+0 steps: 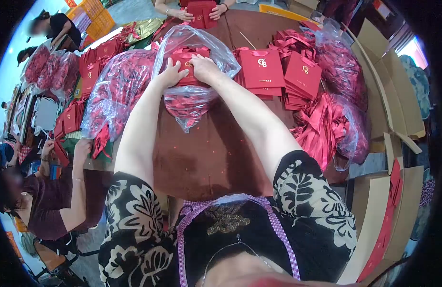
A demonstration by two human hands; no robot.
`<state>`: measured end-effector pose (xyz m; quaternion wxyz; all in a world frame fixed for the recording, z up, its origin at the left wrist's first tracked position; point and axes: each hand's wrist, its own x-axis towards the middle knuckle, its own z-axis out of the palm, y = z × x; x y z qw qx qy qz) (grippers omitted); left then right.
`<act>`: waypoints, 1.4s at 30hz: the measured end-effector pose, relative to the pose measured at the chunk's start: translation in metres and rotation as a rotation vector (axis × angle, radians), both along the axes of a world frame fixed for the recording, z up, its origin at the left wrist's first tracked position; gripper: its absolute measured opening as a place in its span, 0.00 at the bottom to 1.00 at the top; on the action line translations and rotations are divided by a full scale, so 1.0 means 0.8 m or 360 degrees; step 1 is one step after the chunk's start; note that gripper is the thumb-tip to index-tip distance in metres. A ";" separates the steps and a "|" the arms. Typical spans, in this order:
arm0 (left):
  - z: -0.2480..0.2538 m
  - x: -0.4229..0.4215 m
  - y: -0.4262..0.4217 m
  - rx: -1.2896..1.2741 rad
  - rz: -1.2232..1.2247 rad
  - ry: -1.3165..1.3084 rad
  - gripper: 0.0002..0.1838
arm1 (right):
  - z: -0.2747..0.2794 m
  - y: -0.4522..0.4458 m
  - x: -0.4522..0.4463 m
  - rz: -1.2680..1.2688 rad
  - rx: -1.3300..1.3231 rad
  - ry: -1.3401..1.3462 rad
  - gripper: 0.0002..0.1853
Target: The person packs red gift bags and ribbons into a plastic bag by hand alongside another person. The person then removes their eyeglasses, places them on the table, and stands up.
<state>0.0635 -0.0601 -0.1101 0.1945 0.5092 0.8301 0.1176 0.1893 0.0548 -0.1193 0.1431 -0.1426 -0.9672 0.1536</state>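
Both arms reach forward over the brown table [201, 158] to a clear plastic bag [175, 40] at the middle of its far side. Inside the bag's opening lie red paper bags [186, 55] with a gold logo and red ribbon. My left hand [172, 74] rests on their left side, thumb stretched toward the logo, fingers apart. On the right side, my right hand [204, 69] has its fingers closed over the edge of the red bags. More red ribbons [190, 106] show through the plastic below.
Stacked red paper bags [264, 71] stand right of the plastic bag, with ribbon bundles [321, 129] and cardboard boxes [388, 95] beyond. Another plastic bag of ribbons [118, 88] lies left. A co-worker [53, 201] sits at left; another person's hands [200, 15] are across the table.
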 end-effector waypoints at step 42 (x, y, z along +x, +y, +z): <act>-0.002 -0.001 0.004 -0.0333 -0.0589 0.0732 0.24 | -0.026 0.019 -0.017 0.0073 0.0002 0.0215 0.18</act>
